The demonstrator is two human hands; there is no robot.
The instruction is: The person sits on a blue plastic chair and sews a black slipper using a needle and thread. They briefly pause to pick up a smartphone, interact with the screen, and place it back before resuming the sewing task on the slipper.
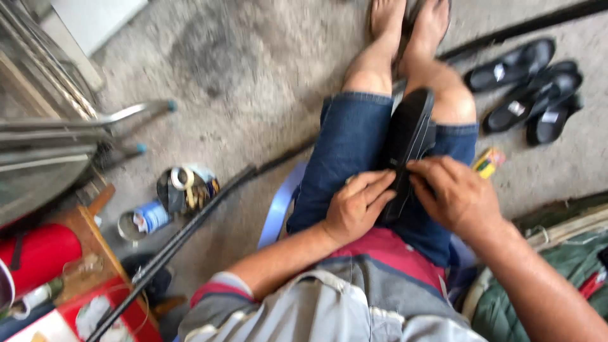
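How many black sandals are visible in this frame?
4: one black sandal lies on the person's lap, held by the left hand and right hand; three more sandals lie together on the concrete floor, upper right. Others may be hidden.

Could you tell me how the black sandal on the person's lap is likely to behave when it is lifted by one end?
The black sandal looks thin and rubbery, so it probably bends somewhat. It seems light: the left hand and right hand steady it with fingertips. Being flat, it should not roll.
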